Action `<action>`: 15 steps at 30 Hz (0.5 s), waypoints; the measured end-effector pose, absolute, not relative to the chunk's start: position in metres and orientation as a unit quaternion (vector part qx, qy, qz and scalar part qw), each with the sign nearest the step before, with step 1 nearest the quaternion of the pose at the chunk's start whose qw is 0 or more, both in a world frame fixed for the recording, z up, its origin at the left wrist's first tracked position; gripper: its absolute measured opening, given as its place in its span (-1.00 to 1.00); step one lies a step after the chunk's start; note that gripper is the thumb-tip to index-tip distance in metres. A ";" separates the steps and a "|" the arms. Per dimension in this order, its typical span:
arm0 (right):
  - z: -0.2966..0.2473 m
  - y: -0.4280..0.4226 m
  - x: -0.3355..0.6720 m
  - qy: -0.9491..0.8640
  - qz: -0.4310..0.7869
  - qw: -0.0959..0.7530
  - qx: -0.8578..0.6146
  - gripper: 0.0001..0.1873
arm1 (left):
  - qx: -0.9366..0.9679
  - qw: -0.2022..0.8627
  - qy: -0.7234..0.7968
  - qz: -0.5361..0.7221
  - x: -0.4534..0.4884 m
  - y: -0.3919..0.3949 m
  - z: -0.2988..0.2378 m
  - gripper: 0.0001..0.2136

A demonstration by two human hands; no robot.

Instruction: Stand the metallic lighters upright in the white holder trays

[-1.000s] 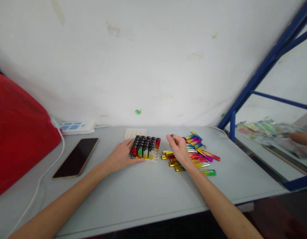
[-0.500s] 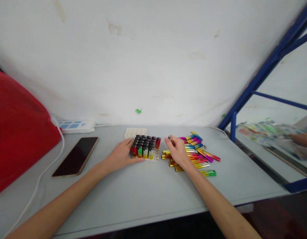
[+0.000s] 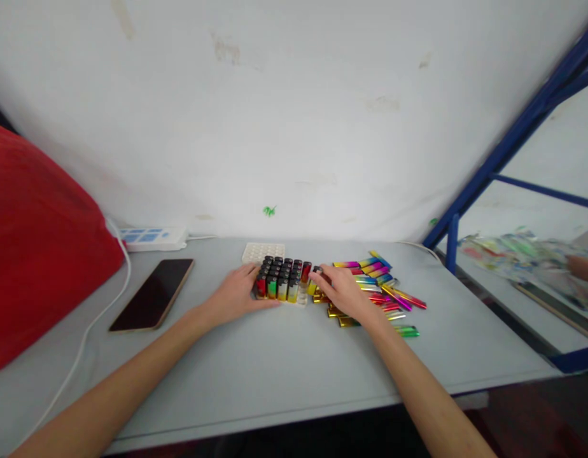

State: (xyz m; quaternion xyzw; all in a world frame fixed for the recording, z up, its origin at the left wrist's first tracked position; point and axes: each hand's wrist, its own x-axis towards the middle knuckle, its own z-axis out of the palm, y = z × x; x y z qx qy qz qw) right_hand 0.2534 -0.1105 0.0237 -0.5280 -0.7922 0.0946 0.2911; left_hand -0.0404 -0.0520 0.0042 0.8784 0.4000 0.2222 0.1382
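Observation:
Several lighters with black tops stand upright in rows in a white plastic tray. My left hand grips the tray's left side, thumb along its front edge. At the tray's right side my right hand is closed on a yellow lighter, held upright with its black top showing. Bare pockets show along the tray's front right. Under and beyond my right hand lies a loose pile of shiny coloured lighters, partly covered by the hand.
A second white tray lies behind the lighters. To the left are a phone, a power strip, a white cable and a red bag. Blue metal bars rise at right; beyond them a person's hand touches patterned plastic.
My right hand has turned and now holds a yellow lighter upright beside the tray. My left hand stays on the tray. The whole view has shifted slightly.

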 end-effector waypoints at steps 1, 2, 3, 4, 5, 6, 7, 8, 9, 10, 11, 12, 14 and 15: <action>0.023 -0.110 0.253 -0.792 0.099 0.286 -0.530 -0.58 | 0.878 0.138 0.402 0.219 -0.040 -0.052 0.004 -0.30; 0.023 -0.110 0.253 -0.791 0.099 0.283 -0.533 -0.60 | 0.878 0.137 0.403 0.217 -0.040 -0.052 0.004 -0.30; 0.023 -0.110 0.253 -0.791 0.098 0.280 -0.535 -0.63 | 0.878 0.136 0.405 0.216 -0.040 -0.052 0.004 -0.30; 0.023 -0.110 0.252 -0.791 0.096 0.273 -0.539 -0.65 | 0.878 0.136 0.406 0.215 -0.040 -0.052 0.004 -0.31; 0.023 -0.109 0.252 -0.792 0.094 0.264 -0.542 -0.66 | 0.878 0.136 0.405 0.216 -0.040 -0.052 0.004 -0.32; 0.024 -0.109 0.252 -0.795 0.091 0.252 -0.544 -0.67 | 0.878 0.137 0.404 0.216 -0.040 -0.052 0.004 -0.33; 0.024 -0.108 0.252 -0.799 0.085 0.240 -0.545 -0.67 | 0.878 0.139 0.403 0.216 -0.040 -0.052 0.004 -0.34; 0.025 -0.108 0.251 -0.804 0.073 0.226 -0.545 -0.68 | 0.878 0.141 0.402 0.216 -0.040 -0.052 0.004 -0.35; 0.025 -0.107 0.250 -0.809 0.056 0.213 -0.545 -0.70 | 0.878 0.143 0.403 0.216 -0.040 -0.053 0.005 -0.36; 0.025 -0.106 0.249 -0.812 0.032 0.200 -0.547 -0.72 | 0.878 0.144 0.404 0.215 -0.040 -0.053 0.005 -0.36; 0.025 -0.105 0.247 -0.814 0.005 0.188 -0.549 -0.74 | 0.877 0.144 0.405 0.215 -0.040 -0.053 0.006 -0.35; 0.024 -0.104 0.245 -0.814 -0.019 0.177 -0.552 -0.76 | 0.876 0.143 0.406 0.215 -0.040 -0.053 0.006 -0.34; 0.021 -0.104 0.240 -0.813 -0.045 0.161 -0.558 -0.76 | 0.876 0.141 0.408 0.217 -0.041 -0.052 0.005 -0.30; 0.019 -0.104 0.239 -0.813 -0.044 0.158 -0.559 -0.74 | 0.875 0.141 0.407 0.219 -0.041 -0.052 0.005 -0.28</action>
